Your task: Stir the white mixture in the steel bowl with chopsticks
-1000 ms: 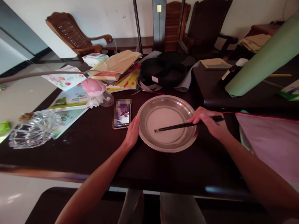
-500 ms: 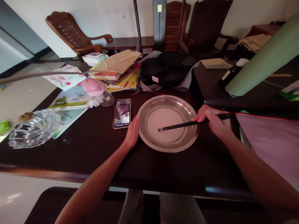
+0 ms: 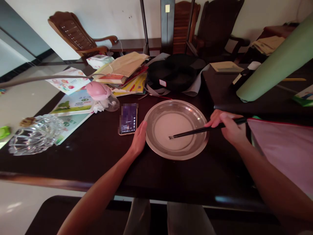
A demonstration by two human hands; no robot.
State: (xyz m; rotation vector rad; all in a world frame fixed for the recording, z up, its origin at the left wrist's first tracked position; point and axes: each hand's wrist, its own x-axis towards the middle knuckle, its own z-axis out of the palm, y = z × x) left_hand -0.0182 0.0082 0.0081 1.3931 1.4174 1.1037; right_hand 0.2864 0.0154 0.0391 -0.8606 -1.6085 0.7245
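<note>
while chopsticks (image 3: 190, 132) slant into the bowl (image 3: 168, 153), a phone (image 3: 128, 118) lies nearby.

Left hand (image 3: 139, 139) against metal bowl (image 3: 177, 155), right hand (image 3: 231, 132) gripping chopsticks (image 3: 192, 132)

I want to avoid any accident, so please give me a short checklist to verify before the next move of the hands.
1. Left hand on the bowl: ok, it touches the left side.
2. Right hand has its grip on the chopsticks: ok.
3. Tips within the bowl's rim: ok.
4. Pale content liquid or solid: cannot tell.
5. Phone apart from the bowl: ok, it lies to the left.
</note>
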